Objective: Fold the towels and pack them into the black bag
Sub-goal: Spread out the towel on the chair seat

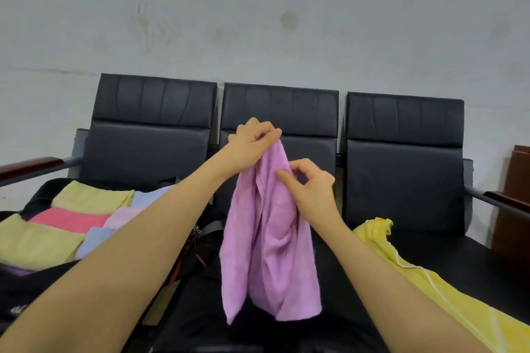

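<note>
**Desk:** What is held up at the centre?

**Photographer:** A purple towel (269, 241), hanging crumpled in loose vertical folds in front of the middle seat of a black three-seat bench (401, 157). The left hand (252, 140) is raised highest, its fingers and thumb curled round the towel's top corner and pinching it. The right hand (311, 185) sits lower and just to the right, thumb and forefinger curved toward the upper edge of the cloth; the fingertips touch the fabric, but whether they have actually closed on it I cannot tell.

**Desk:** And the bag?

**Photographer:** The black bag (37, 198) lies open on the left-hand seat, beneath the left forearm. Folded towels sit inside it, side by side: a pale yellow towel (91, 198) at the back, a pink-red towel (68, 219) in front of that, another yellow-green towel (34, 241) nearest the camera, and light blue (149, 195) and pale pink (123, 216) pieces alongside them toward the centre. A strip of purple cloth shows at the bag's near edge.

**Desk:** Anything to the right?

**Photographer:** A bright yellow towel (424, 281) with a white stripe lies unfolded across the right-hand seat, running toward the lower right corner. A grey wall (258, 23) stands behind the bench, and a brown wooden panel (516, 195) shows at the far right edge.
</note>
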